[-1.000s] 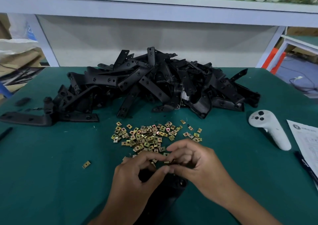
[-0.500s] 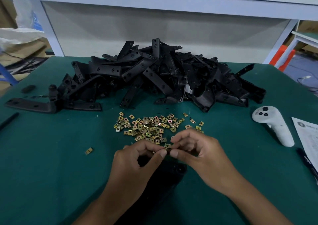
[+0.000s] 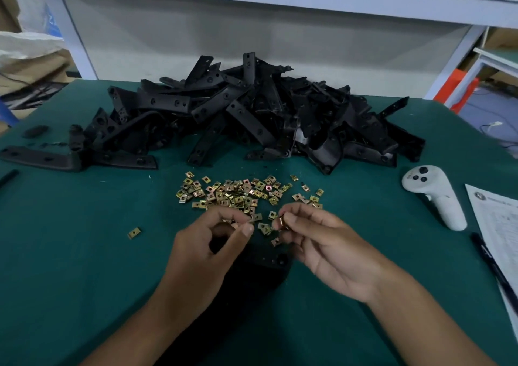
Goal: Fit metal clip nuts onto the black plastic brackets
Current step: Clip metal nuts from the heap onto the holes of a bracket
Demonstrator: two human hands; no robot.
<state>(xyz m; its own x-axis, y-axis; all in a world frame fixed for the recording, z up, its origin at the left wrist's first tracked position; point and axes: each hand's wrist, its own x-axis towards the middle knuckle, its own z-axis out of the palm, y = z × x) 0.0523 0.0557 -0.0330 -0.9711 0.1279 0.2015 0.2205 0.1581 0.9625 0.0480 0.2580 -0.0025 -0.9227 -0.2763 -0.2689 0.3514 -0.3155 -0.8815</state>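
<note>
left grip [image 3: 213, 242] curled, right grip [image 3: 314, 239] pinching

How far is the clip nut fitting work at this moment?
Nothing looks finished. In hand: the right hand pinches one clip nut; the left hand is beside it, over a black bracket. Left: the loose nuts and the big bracket pile.

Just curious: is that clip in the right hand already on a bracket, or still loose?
Loose. The right hand pinches the clip nut clear above the bracket on the mat.
</note>
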